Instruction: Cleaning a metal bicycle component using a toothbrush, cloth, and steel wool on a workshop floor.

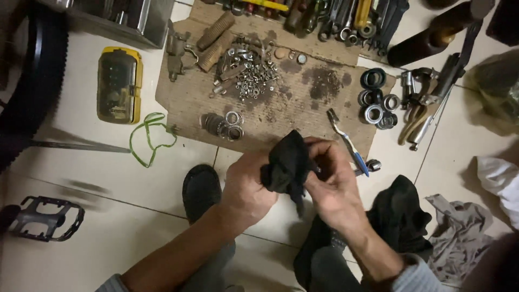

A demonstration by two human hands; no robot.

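**Both hands closed on black rag above tiled floor**

Floor (108, 178): pale tiles, viewed from above. Bicycle tyre (32, 81) at far left edge. Brown cardboard sheet (303, 103), oil-stained, lies ahead of the hands; a row of hand tools (335, 19) along its far edge. Yellow parts case (119, 84) left of the cardboard. Black shoe (201, 190) under the left forearm. Pedal (46, 218) lower left, well apart. Heap of nuts and washers (251, 75) on the cardboard; bearing rings (376, 100) at its right end. Toothbrush (346, 141) just beyond the right hand.

Left hand (244, 186) and right hand (335, 184) are together, both clamped on a black rag (286, 165) bunched between them, near the cardboard's front edge. Contents of the rag: cannot tell.
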